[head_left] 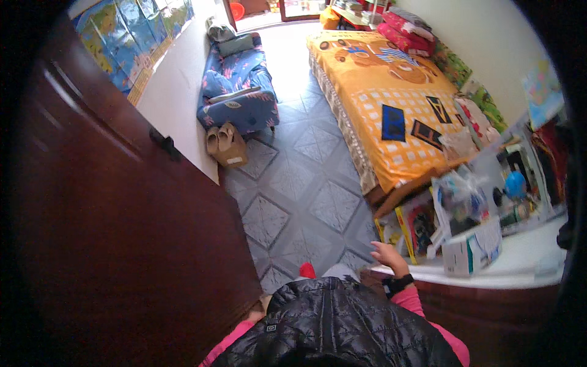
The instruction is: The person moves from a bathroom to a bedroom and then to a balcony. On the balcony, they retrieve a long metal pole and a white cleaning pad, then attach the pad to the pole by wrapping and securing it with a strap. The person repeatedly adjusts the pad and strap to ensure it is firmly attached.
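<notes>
My right hand [387, 255] is raised beside the white-topped cabinet [526, 272], below a wide black band on the wrist. Its fingers are partly stretched out, and nothing shows in them. My left hand [257, 312] is low against the edge of the dark red-brown door [140, 244]; its fingers are mostly hidden by my black quilted vest [330, 318], so its hold cannot be made out. Nearest to my right hand are a white box [474, 252] on the cabinet and yellow-edged items [405, 232] behind it.
Grey patterned floor tiles [293, 177] run ahead between a blue flowered sofa [238, 92] and a bed with an orange bear blanket [367, 79]. Dark flat pieces [393, 123] lie on the bed. A cardboard box [231, 150] with shoes stands by the sofa.
</notes>
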The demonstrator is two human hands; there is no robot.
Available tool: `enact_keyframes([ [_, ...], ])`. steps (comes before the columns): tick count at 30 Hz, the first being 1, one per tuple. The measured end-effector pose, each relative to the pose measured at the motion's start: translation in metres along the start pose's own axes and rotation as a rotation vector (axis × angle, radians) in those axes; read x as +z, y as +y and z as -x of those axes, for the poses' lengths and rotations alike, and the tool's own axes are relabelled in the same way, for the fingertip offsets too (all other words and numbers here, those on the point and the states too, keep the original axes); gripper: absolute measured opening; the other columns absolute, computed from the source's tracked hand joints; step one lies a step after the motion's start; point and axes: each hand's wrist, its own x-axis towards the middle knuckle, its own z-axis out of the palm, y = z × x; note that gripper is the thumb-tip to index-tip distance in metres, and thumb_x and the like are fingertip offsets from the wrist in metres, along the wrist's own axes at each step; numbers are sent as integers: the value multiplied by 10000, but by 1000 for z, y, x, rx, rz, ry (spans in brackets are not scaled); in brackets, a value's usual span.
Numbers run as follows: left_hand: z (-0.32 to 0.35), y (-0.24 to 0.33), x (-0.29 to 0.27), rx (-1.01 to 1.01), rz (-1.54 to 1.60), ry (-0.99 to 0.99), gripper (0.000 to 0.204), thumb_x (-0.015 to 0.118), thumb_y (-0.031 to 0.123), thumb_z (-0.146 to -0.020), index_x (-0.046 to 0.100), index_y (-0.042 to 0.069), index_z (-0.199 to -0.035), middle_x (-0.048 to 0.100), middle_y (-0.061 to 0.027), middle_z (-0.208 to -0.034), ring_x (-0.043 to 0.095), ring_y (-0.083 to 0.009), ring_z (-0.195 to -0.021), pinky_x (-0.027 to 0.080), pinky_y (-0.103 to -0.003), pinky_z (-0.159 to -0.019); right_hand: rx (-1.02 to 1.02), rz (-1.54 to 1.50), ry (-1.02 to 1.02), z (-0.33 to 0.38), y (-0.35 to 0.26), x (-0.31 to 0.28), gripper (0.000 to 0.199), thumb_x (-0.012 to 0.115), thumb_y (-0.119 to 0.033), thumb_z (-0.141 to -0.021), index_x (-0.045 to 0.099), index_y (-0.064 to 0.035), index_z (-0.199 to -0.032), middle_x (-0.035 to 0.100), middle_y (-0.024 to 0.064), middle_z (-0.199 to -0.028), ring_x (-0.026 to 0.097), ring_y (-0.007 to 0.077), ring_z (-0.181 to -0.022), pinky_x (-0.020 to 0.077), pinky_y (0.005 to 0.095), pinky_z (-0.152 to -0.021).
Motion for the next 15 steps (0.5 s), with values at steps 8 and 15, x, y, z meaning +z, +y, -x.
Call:
enact_keyframes([
  [8,-266,210,-348,101,808,466,217,599,202,-923,717,50,-1023,682,-61,-757,698,-212,-684,524,-363,-543,243,63,42,-209,41,-99,586,724,-246,-808,554,-80,-1344,654,241,-1176,623,402,-1092,506,463,-915],
  [15,-321,341,-524,77,818,532,304,539,255,-936,733,29,-1000,728,-127,-932,714,-206,-702,550,-339,-657,33,-1,172,-486,-12,-270,430,671,-254,-852,629,-65,-1236,686,220,-1055,661,391,-963,522,473,-827],
])
